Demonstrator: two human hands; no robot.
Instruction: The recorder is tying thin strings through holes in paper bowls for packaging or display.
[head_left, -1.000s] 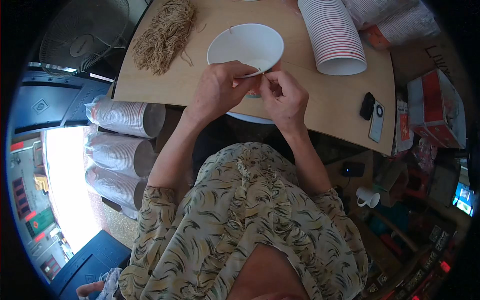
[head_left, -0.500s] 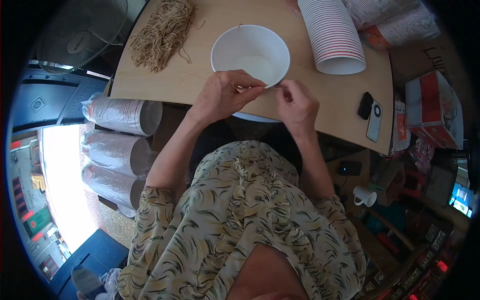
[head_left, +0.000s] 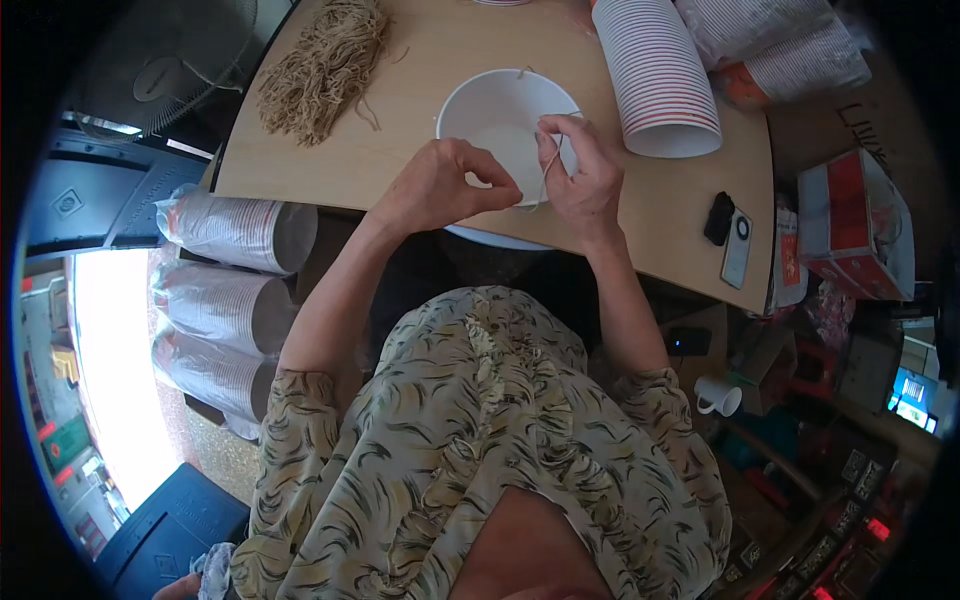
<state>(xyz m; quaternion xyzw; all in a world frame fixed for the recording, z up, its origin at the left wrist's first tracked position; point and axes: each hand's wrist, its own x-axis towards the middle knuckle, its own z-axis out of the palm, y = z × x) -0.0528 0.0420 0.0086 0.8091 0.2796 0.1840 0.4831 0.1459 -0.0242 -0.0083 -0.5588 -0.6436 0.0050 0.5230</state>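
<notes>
A white paper bucket lies with its mouth toward me near the table's front edge. A short end of string pokes out at its far rim. The fingertips of my left hand are pinched together at the near rim. To the right, my right hand is closed on a thin pale string, its thumb and forefinger raised over the bucket's right side. The string runs down from those fingers to the near rim beside my left fingertips. Where it meets the rim is too small to make out.
A bundle of tan strings lies at the table's far left. Nested paper buckets lie at the right, with a phone nearer me. Bagged bucket stacks sit below the left edge. A white mug stands at lower right.
My right hand has lifted up and away from the near rim, drawing the string up with it. The bucket now sits slightly lower and farther right in view; my left hand stays at its near rim.
</notes>
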